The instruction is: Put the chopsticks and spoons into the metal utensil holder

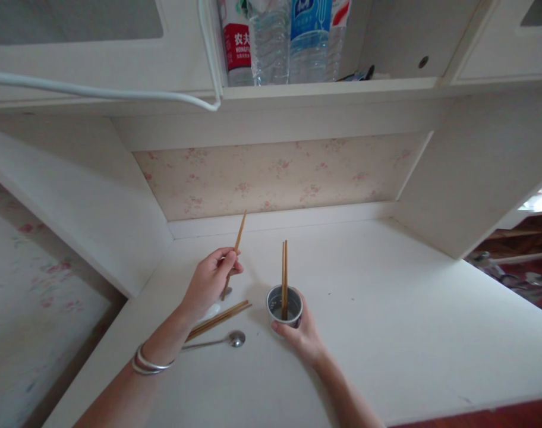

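My left hand (214, 276) pinches a wooden chopstick (240, 233), held tilted above the white desk to the left of a metal cup (271, 300). My right hand (301, 337) is wrapped round the cup's right side, thumb at the front. Two chopsticks (284, 267) stand upright inside the cup. Below my left hand lie several more chopsticks (224, 315), partly hidden by my wrist. In front of them rests a metal spoon (236, 339), its bowl to the right. A white object (210, 312), perhaps a spoon, is mostly covered by my left hand.
The white desk (387, 333) has side panels left and right and a floral back wall (271, 178). Overhead, a shelf (342, 89) holds several plastic bottles (310, 41). A white cable (119, 92) hangs across the cabinet at upper left.
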A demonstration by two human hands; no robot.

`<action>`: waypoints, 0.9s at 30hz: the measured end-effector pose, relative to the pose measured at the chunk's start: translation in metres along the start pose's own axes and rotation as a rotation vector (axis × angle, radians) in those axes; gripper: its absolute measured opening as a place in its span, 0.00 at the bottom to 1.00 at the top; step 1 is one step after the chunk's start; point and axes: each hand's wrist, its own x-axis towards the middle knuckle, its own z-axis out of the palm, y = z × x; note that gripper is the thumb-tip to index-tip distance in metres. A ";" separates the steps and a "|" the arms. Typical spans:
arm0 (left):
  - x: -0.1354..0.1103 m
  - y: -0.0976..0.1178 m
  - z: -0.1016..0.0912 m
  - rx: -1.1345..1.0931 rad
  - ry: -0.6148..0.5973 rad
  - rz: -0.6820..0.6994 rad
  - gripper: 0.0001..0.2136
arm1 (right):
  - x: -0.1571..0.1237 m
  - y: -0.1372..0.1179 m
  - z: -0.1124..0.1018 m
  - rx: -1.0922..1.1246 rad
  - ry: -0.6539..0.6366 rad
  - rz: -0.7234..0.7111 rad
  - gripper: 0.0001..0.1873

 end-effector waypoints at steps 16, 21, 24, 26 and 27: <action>-0.017 -0.030 0.090 0.171 -0.085 0.006 0.25 | 0.003 0.000 0.002 0.038 -0.025 -0.030 0.38; -0.021 -0.038 0.094 0.488 -0.161 0.144 0.22 | 0.002 0.000 0.004 0.088 -0.038 -0.035 0.36; -0.020 -0.039 0.091 0.453 -0.244 0.066 0.17 | 0.003 0.000 0.004 0.102 -0.047 -0.048 0.39; -0.020 -0.040 0.091 0.425 -0.272 0.048 0.17 | 0.003 0.000 0.004 0.101 -0.051 -0.056 0.39; -0.021 -0.042 0.091 0.413 -0.280 0.044 0.17 | 0.004 0.000 0.004 0.094 -0.048 -0.060 0.39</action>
